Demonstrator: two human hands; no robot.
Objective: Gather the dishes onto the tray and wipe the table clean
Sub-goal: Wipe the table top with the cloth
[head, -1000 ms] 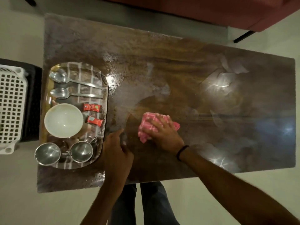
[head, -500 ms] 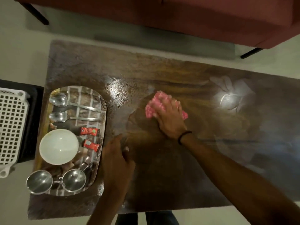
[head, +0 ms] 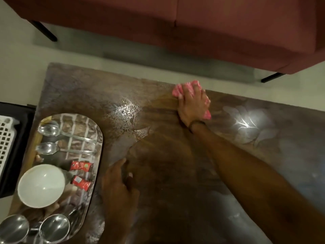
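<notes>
One dark brown glossy wooden table [head: 175, 173] is carrying one oval mirrored metal tray [head: 95, 138], which is holding one round white bowl [head: 41, 185], two steel cups [head: 54, 228], two steel spoons [head: 48, 130] and two small red sachets [head: 80, 166]. The right hand [head: 192, 104] is reaching out on a straight arm to the table's far edge, its fingers [head: 186, 92] lying spread and flat, pressing down one crumpled pink cloth [head: 177, 90] that is poking out beyond the fingertips. The left hand [head: 119, 187] is resting palm down, loosely open and holding nothing, with the tray just left of its fingers.
</notes>
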